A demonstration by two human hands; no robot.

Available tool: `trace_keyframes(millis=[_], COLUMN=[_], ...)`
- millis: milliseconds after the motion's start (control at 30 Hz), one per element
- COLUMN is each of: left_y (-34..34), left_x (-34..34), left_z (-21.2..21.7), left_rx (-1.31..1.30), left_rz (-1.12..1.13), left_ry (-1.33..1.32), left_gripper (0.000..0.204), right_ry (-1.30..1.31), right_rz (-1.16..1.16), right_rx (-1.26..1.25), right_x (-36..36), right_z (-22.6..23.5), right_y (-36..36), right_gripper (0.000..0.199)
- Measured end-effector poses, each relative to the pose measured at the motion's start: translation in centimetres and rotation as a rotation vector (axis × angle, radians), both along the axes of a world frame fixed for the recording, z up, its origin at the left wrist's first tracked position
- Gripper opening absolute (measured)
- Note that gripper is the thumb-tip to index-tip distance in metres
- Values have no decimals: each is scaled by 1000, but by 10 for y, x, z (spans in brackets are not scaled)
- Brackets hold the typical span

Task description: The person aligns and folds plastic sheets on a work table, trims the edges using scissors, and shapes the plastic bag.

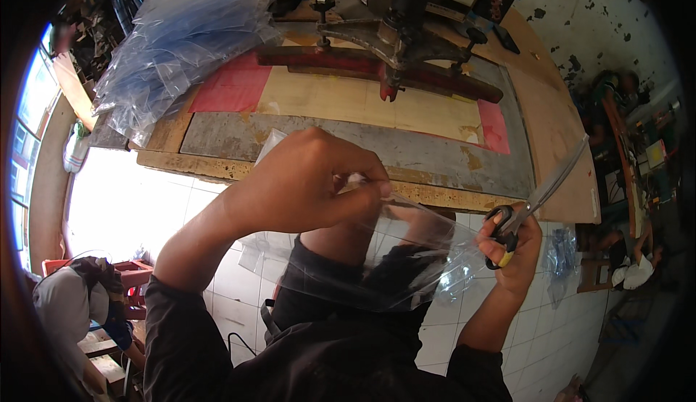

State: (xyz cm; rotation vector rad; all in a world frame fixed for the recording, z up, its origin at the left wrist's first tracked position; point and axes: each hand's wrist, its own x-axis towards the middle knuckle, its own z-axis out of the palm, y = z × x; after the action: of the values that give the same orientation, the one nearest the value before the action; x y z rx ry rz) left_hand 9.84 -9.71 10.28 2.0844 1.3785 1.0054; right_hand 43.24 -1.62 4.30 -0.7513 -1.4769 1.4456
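Between my two hands, over my lap, stretches a clear plastic sheet (391, 257). My left hand (319, 177) pinches its upper edge between thumb and fingers. At the right, my right hand (515, 246) has its fingers in the handles of a pair of scissors (540, 199), whose blades point up and to the right, away from the sheet. The sheet's right end lies against the fingers of that hand; whether they grip it as well is hard to see. In front of me is a press machine (391, 39) with a red bar over a yellow and pink work surface (326, 105).
A tall pile of clear plastic pieces (188, 47) lies at the table's far left. The table's wooden front edge (428, 197) runs just beyond my hands. A phone (505, 38) lies at the back right. Other people sit at the far right, and another person (65, 308) is at the lower left.
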Motion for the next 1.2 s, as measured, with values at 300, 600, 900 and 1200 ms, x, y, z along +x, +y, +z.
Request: trace_keyframes(millis=[300,600,900,1200], left_y=[4,-10,-35,-27], left_x=[-11,-36,-45,-1], left_z=[-7,-35,-45,-29], left_rx=[-157,-363,-210,113], left_rz=[114,241,239,20], left_ry=[49,-93,-133,191], left_gripper=[14,23,12,42], right_ry=[60,12,-91,94], right_rz=[42,131,209,269], right_rx=[-171,-204,-200,-84], right_x=[-17,-21,-38,-60], right_z=[2,-21,-20,-28], right_y=[2,2,-5,-12], right_gripper=[45,43,40,44])
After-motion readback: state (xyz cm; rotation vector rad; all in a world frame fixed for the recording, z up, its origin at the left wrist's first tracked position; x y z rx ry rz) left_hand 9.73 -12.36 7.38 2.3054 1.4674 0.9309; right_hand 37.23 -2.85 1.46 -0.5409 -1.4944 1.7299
